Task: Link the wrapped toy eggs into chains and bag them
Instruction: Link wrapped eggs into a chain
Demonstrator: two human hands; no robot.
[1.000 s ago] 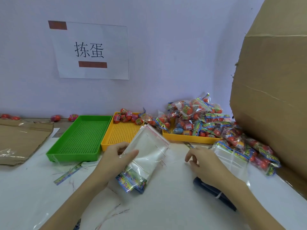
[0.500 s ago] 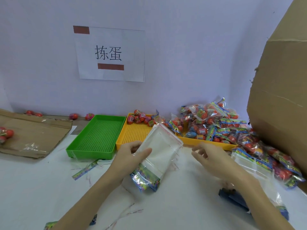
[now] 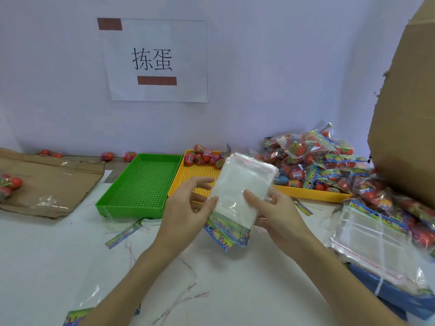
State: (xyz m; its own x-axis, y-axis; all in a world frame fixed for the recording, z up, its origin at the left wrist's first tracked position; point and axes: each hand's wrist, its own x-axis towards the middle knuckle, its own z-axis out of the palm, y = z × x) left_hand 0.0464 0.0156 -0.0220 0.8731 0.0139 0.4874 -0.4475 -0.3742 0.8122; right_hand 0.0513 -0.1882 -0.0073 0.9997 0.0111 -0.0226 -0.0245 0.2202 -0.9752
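Both hands raised mid-view: left hand (image 3: 186, 208) and right hand (image 3: 274, 214), thumbs pinching, fingers curled behind.

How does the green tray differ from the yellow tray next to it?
The green tray holds nothing I can see; the yellow tray holds wrapped eggs at its far end. The green tray is in full view; the held bag hides part of the yellow one. Both have perforated floors.

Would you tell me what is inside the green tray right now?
Nothing shows inside the green tray: only its bare perforated floor. Its near inner corner is hidden by the front wall.
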